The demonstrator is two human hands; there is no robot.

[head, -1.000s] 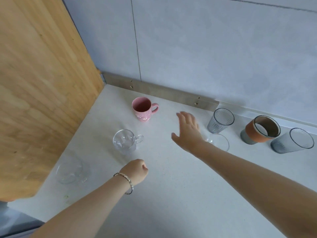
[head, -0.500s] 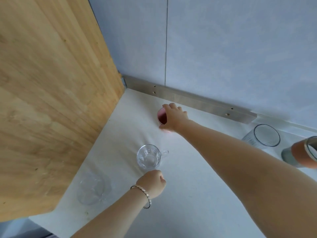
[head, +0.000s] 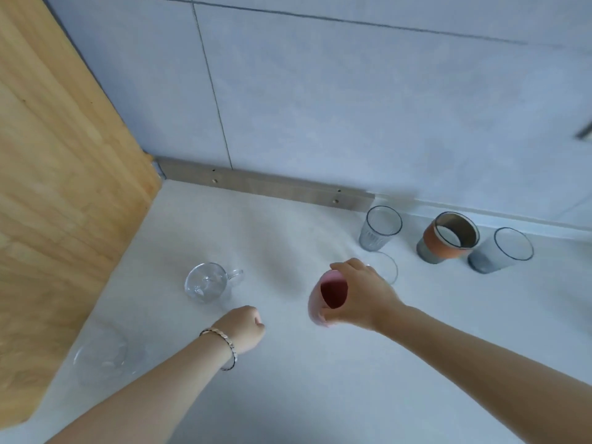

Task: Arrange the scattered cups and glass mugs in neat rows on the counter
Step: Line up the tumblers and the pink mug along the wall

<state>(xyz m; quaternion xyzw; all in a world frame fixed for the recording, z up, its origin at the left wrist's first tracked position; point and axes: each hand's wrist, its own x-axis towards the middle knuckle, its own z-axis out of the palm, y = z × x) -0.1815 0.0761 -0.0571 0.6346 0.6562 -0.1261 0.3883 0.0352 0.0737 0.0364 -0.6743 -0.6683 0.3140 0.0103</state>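
Head view, item list, placed against the metal strip [head: 266, 184] at the wall's foot. Right hand [head: 362, 299]: fingers clamped on the pink mug [head: 323, 299], carried tilted above the counter [head: 352, 395], well in front of the strip. Advice: level it, set it down beside the ribbed glass [head: 379, 229] off the strip's right end. Left hand [head: 243, 328]: fingers curled together, empty, below the glass mug [head: 208, 283]. Surface: white, speckled. Room: tiled wall, wooden panel [head: 57, 187] left of the strip.

My right hand [head: 358, 296] held the cup [head: 323, 299] right of the glass mug [head: 208, 283]; three tumblers [head: 379, 229] stood behind.
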